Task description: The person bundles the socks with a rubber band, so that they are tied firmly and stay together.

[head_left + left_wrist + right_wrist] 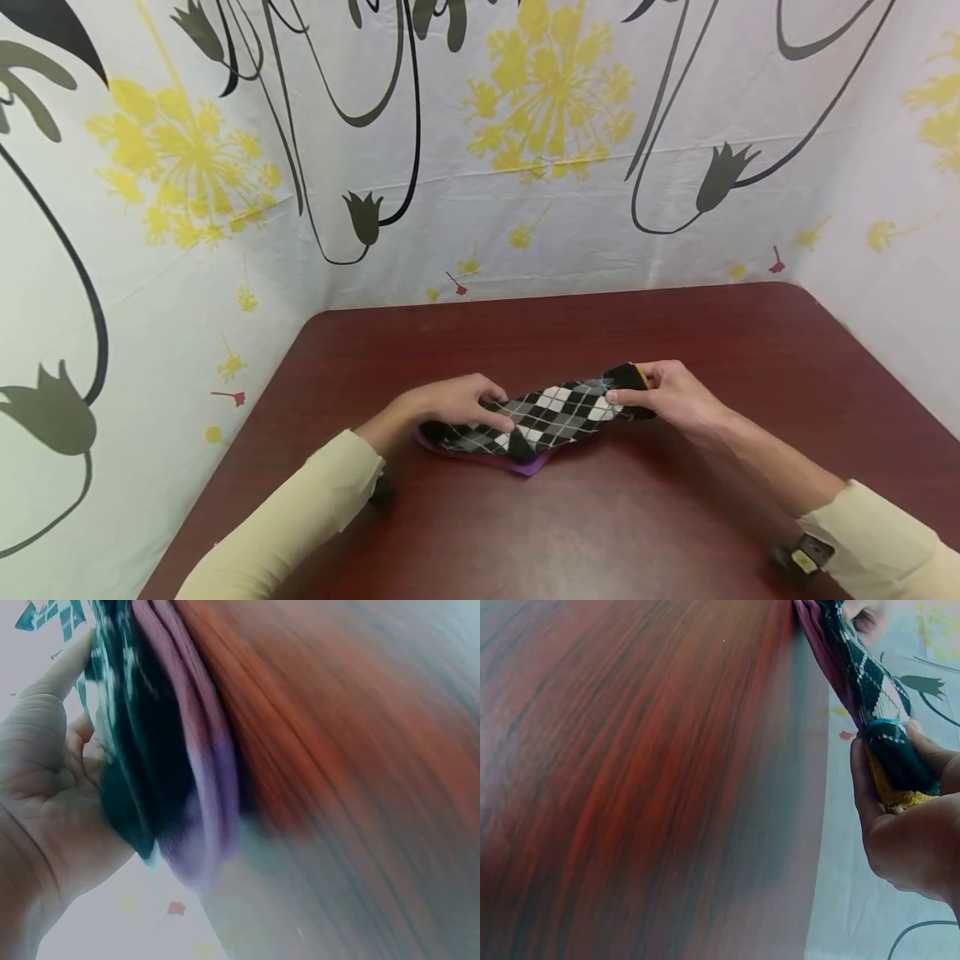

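A black, grey and white argyle sock (558,412) is stretched between both hands, low over the table. Purple fabric (531,465), apparently another sock layered beneath, shows along its near edge and at the heel. Gripping the sock's foot part, my left hand (459,402) lies at the left, and the left wrist view shows its thumb against the argyle knit. At the black cuff end, my right hand (686,398) pinches the fabric, thumb on top and fingers below. Mustard-yellow fabric (900,796) peeks out from under the cuff in the right wrist view.
The dark red wood-grain table (600,517) extends around the hands. A white sheet (480,217) with yellow and grey flower prints hangs behind the table and along both sides. Dark wrist devices sit under both sleeves, the right one (806,557) plainly visible.
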The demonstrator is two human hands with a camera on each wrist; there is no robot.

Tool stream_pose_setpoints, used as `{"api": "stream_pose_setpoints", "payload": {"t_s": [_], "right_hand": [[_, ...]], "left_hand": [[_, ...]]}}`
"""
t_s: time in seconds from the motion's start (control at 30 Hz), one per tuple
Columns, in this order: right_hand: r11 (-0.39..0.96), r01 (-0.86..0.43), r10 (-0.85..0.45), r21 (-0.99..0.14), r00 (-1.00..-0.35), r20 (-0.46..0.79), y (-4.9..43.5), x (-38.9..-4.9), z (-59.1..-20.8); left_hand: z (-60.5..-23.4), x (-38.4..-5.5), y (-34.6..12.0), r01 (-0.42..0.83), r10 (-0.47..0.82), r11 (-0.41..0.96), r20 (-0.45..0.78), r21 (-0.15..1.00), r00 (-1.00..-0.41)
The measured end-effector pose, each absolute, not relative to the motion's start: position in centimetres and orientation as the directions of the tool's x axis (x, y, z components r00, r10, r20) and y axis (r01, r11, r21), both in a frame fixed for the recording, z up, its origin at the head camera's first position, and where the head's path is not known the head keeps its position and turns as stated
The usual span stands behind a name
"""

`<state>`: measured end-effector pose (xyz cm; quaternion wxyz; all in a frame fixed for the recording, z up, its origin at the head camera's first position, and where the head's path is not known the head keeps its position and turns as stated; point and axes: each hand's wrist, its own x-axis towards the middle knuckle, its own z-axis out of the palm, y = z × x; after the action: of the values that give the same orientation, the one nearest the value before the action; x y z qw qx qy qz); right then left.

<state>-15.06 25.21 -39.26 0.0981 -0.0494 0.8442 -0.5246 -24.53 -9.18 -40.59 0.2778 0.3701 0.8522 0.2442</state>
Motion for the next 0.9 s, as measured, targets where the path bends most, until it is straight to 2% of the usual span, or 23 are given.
{"api": "stream_pose_setpoints", "payload": {"t_s": [0.4, 0.67, 0.9], "right_hand": [[0.465, 0.050, -0.170, -0.884, -0.975, -0.144, 26.9, -14.8, -39.3], [0.449, 0.068, -0.204, -0.891, -0.963, -0.176, 28.0, -14.8, -39.7], [0.288, 0.105, -0.318, -0.952, -0.927, -0.198, 29.0, -15.3, -40.4]], "left_hand": [[-40.6, -25.0, -13.5, 0.487, 0.745, 0.633, -0.301, 0.602, -0.596], [-40.2, -24.6, -15.1, 0.473, 0.751, 0.607, -0.267, 0.639, -0.604], [-40.5, -24.2, -15.6, 0.396, 0.706, 0.582, -0.199, 0.710, -0.680]]}}
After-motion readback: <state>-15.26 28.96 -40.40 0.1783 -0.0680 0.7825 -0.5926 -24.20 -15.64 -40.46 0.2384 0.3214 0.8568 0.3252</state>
